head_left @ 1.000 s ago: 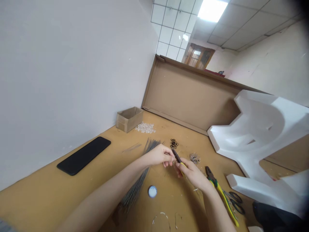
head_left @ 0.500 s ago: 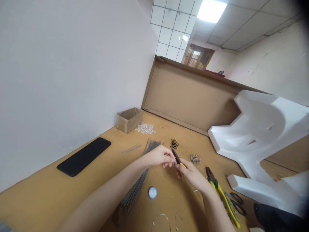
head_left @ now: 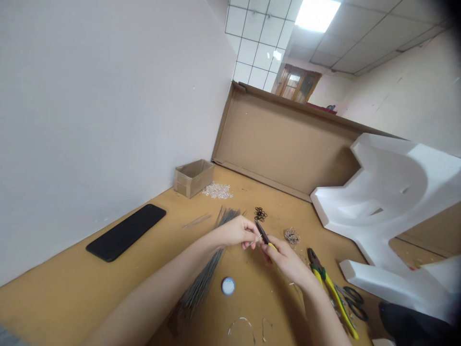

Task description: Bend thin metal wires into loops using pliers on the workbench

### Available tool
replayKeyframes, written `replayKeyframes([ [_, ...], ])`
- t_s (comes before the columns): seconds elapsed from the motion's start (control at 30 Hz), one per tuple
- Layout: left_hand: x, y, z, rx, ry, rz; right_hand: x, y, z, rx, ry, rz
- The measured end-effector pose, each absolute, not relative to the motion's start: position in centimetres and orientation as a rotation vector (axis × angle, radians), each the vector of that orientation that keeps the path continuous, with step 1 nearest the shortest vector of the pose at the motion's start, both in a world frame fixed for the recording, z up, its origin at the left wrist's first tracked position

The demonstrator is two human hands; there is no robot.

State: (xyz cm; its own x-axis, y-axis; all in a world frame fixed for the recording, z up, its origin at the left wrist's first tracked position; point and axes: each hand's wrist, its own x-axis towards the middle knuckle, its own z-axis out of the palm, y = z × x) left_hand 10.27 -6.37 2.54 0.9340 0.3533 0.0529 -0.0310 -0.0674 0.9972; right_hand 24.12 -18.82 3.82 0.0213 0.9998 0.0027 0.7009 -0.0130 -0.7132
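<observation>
My right hand [head_left: 283, 257] is closed around a pair of pliers [head_left: 262, 233] with dark jaws and yellow handles, the jaws pointing up and to the left. Close against it, my left hand [head_left: 243, 232] pinches a short, thin piece of wire [head_left: 251, 243]. Fingers hide most of the wire and where it meets the pliers. Under my left forearm runs a bundle of straight grey wires [head_left: 207, 278]. Just beyond the hands lie a small pile of black rings [head_left: 260, 214] and a heap of silvery metal pieces [head_left: 291, 235].
Larger yellow-green pliers [head_left: 333, 293] and scissors [head_left: 355, 302] lie at the right. A round blue-white lid [head_left: 228, 286] and bent wires [head_left: 240, 323] are nearer me. Farther back are clear small rings [head_left: 218, 190], a cardboard box [head_left: 192, 179], a black phone-shaped slab [head_left: 126, 233] and white foam [head_left: 389, 187].
Both hands stay almost in the same place, with the pliers and wire still held. The view has shifted very slightly.
</observation>
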Motion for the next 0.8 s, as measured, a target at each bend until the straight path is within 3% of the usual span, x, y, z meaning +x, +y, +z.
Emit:
replayKeyframes([
  [0.43, 10.3, -6.3, 2.4, 1.605, 0.236, 0.311, 24.2, -18.7, 3.4, -1.772, -1.749, 0.638],
  [0.8, 10.5, -5.9, 1.6, 1.617, 0.261, 0.358, 23.2, -18.1, 1.7, -2.23, -1.717, 0.14],
])
